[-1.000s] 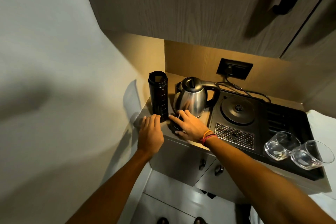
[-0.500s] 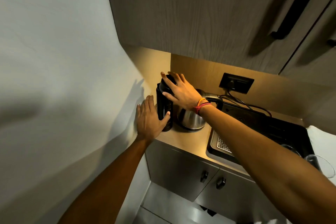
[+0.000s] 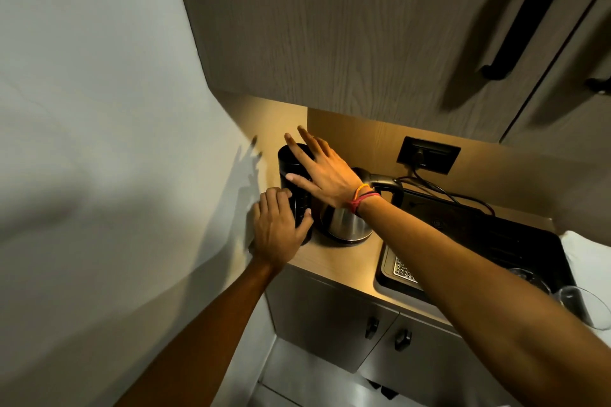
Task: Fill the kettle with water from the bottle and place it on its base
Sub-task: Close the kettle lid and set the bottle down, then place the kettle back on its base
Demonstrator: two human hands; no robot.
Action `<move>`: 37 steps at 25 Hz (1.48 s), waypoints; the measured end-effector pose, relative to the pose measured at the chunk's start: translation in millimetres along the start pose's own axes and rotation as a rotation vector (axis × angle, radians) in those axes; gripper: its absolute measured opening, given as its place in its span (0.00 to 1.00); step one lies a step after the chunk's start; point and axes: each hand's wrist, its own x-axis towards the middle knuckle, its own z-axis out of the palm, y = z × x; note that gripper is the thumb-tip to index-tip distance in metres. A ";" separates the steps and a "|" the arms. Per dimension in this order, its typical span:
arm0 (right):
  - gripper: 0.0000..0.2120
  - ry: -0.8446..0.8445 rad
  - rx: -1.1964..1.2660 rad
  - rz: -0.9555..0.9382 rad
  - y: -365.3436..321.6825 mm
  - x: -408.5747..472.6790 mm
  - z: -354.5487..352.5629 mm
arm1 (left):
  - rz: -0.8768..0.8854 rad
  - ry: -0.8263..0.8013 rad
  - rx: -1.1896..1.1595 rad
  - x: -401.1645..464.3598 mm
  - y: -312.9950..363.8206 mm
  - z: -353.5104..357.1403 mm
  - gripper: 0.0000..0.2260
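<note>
Wooden counter (image 3: pixel 344 261) in corner: black bottle (image 3: pixel 292 188) upright just beside steel kettle (image 3: pixel 347 225), contents unseen, left hand (image 3: pixel 277 231) wrapped around bottle's lower body, right hand (image 3: pixel 322 168) spread flat over its top.

1. Left hand (image 3: pixel 277 228), lower centre of frame: bare, forearm unsleeved, no jewellery visible.
2. Right hand (image 3: pixel 325 172), centre: bare, forearm unsleeved.
3. Right wrist: thin wristbands (image 3: pixel 362 196), one orange-yellow, one red-pink.
</note>
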 end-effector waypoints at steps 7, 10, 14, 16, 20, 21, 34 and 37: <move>0.33 -0.093 -0.080 0.342 113.8 -84.2 14.3 | 0.407 -0.309 -0.225 14.1 53.9 27.3 0.31; 0.32 -0.228 -0.083 0.378 137.9 -93.4 19.4 | 0.322 -0.477 -0.147 54.3 82.9 46.7 0.42; 0.24 -0.260 0.039 0.441 144.4 -82.7 23.1 | 0.077 -0.764 0.022 94.5 102.7 72.6 0.55; 0.21 -0.271 0.045 0.436 148.8 -79.7 25.1 | -0.013 -0.830 0.028 100.6 106.3 77.0 0.58; 0.15 -0.208 0.095 0.444 150.4 -82.2 24.9 | -0.012 -0.808 0.031 105.2 111.1 77.8 0.56; 0.14 -0.187 0.095 0.444 149.0 -83.4 20.2 | -0.005 -0.784 0.022 105.5 112.4 74.8 0.55; 0.04 -0.102 0.104 0.726 210.6 -167.0 -74.0 | 0.222 -0.645 -0.186 117.2 231.6 70.9 0.46; 0.11 -0.086 0.115 0.801 221.1 -198.8 -83.9 | 0.265 -0.631 -0.213 102.2 263.3 81.5 0.49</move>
